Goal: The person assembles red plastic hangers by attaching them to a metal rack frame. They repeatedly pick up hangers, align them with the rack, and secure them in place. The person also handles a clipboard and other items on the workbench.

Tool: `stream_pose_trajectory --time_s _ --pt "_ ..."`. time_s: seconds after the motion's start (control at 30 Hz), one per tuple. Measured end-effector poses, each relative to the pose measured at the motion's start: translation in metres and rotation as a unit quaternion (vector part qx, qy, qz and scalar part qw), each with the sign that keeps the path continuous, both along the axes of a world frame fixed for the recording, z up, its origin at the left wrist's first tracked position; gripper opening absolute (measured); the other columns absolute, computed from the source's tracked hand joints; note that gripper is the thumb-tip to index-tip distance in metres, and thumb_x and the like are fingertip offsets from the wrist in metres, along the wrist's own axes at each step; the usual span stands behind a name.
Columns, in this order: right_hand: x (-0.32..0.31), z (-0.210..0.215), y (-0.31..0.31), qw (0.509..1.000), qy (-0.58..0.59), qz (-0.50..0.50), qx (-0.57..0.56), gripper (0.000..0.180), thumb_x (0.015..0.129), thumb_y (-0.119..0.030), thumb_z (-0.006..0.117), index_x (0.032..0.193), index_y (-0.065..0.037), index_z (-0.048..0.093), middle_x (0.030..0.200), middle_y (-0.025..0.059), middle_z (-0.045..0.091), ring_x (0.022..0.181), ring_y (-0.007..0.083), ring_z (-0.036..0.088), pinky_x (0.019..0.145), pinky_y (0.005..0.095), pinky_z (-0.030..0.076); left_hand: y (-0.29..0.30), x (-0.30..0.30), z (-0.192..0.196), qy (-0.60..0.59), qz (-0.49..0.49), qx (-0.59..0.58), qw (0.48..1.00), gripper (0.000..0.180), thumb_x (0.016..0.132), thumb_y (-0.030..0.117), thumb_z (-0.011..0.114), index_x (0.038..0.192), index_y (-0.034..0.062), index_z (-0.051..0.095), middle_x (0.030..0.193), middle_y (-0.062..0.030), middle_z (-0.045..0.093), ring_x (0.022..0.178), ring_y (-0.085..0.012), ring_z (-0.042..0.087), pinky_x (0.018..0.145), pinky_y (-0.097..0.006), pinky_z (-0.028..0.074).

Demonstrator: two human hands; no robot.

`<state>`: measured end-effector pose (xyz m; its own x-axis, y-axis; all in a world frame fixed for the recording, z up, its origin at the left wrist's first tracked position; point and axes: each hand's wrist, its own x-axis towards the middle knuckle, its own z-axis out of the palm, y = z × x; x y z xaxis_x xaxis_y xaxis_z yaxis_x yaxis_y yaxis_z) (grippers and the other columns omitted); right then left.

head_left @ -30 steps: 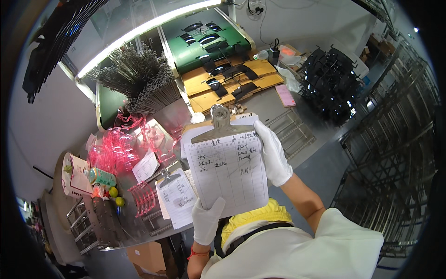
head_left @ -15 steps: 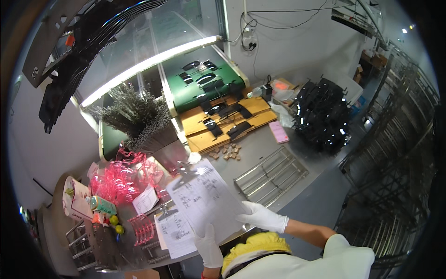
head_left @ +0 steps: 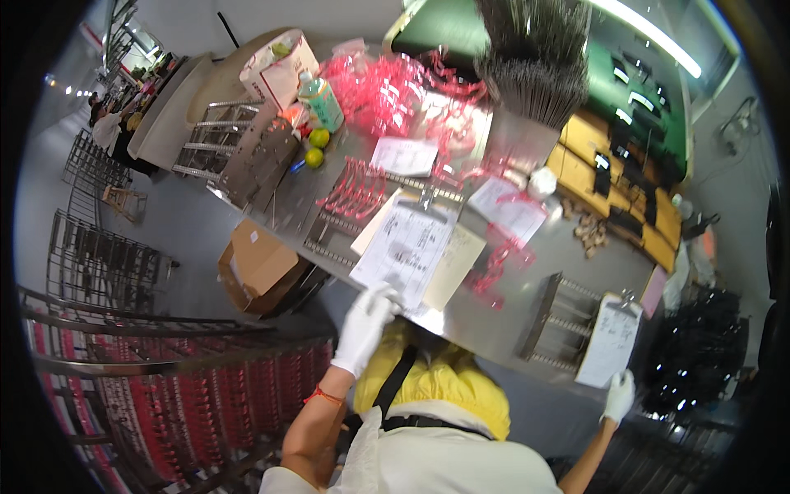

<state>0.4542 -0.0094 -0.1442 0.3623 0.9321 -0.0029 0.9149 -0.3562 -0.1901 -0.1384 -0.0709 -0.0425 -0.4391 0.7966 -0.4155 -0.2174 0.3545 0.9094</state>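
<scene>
Two gloved hands are counted, along with two clipboards. Two loose white sheets and one pink slip are recorded. One green bottle, one white bag and two round yellow-green fruits are noted. One open cardboard box, one wooden stool and one lit tube lamp are listed. One co-worker is registered. The black curved pieces, pink pieces and thin metal rods are too overlapped to be counted.

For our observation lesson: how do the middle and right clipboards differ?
The middle clipboard looks larger in view than the right clipboard. The middle clipboard overlaps cream sheets; the right clipboard overlaps a metal rack. Both have metal clips and white, written-on paper.
</scene>
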Motion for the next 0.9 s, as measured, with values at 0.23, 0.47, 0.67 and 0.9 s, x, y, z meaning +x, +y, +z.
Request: stream_pose_trajectory --time_s 0.23,0.47,0.67,0.9 --pt "-0.246 0.156 0.059 0.955 0.224 0.156 0.117 0.045 0.094 -0.014 0.058 0.138 -0.005 0.050 0.100 0.0115 0.067 0.084 0.0207 0.061 0.083 0.0316 0.049 -0.009 -0.062 -0.029 0.133 0.102 -0.063 0.984 0.051 0.097 0.010 0.053 0.145 0.0034 0.036 0.141 -0.0133 0.046 0.126 -0.0200 0.048 0.101 -0.029 0.042" --pt "-0.478 0.105 0.046 0.880 0.124 0.453 -0.074 0.055 0.087 -0.034 0.065 0.138 -0.022 0.048 0.073 0.0102 0.066 0.060 0.0291 0.066 0.052 0.0382 0.051 0.019 -0.110 -0.065 -0.094 0.049 -0.134 0.985 0.041 0.099 0.017 0.052 0.137 0.0056 0.042 0.128 -0.0083 0.054 0.114 -0.0177 0.056 0.089 -0.031 0.049" --pt "-0.500 0.083 0.043 0.922 0.102 0.329 -0.176 0.046 0.091 -0.033 0.060 0.134 -0.024 0.049 0.096 0.0103 0.065 0.082 0.0295 0.067 0.072 0.0417 0.054 0.022 -0.132 -0.080 -0.223 -0.090 -0.106 0.965 0.042 0.103 0.032 0.046 0.126 -0.0025 0.049 0.110 -0.0164 0.063 0.101 -0.0260 0.065 0.086 -0.036 0.053" --pt "-0.509 0.074 0.034 0.944 0.156 0.246 -0.156 0.045 0.087 -0.025 0.064 0.131 -0.025 0.055 0.098 0.0086 0.066 0.085 0.0298 0.067 0.077 0.0395 0.054 0.056 -0.157 -0.071 -0.177 -0.230 -0.162 0.943 0.039 0.101 0.033 0.050 0.114 -0.0031 0.059 0.100 -0.0144 0.067 0.081 -0.0218 0.070 0.073 -0.030 0.057"
